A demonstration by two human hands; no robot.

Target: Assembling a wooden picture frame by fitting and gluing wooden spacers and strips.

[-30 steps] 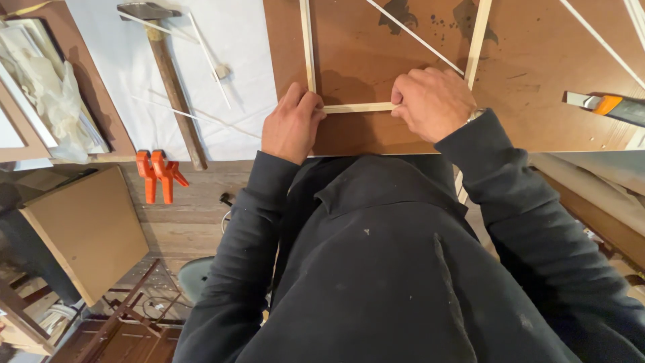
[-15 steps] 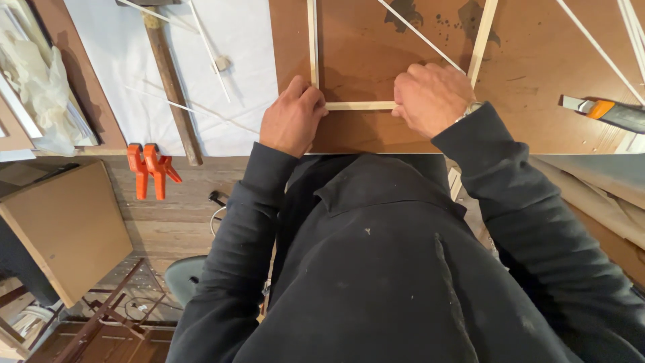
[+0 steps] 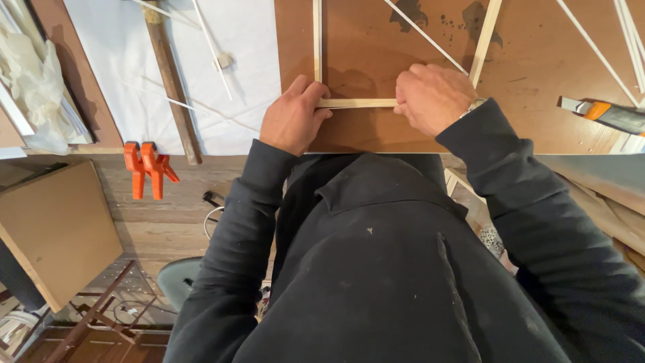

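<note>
Pinching short wooden strip (image 3: 356, 103) ends, left hand (image 3: 292, 117), right hand (image 3: 433, 97), fingertips hidden, side strips cut off

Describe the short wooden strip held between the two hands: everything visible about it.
The short strip is a thin, pale, bare wood slat, straight and square-edged. It lies flat and crosswise on the brown board. The left hand pinches its left end, where it meets the long upright strip. The right hand covers its right end, near the slanted strip; that joint is hidden. Only the middle stretch shows, casting a faint shadow on the board.
</note>
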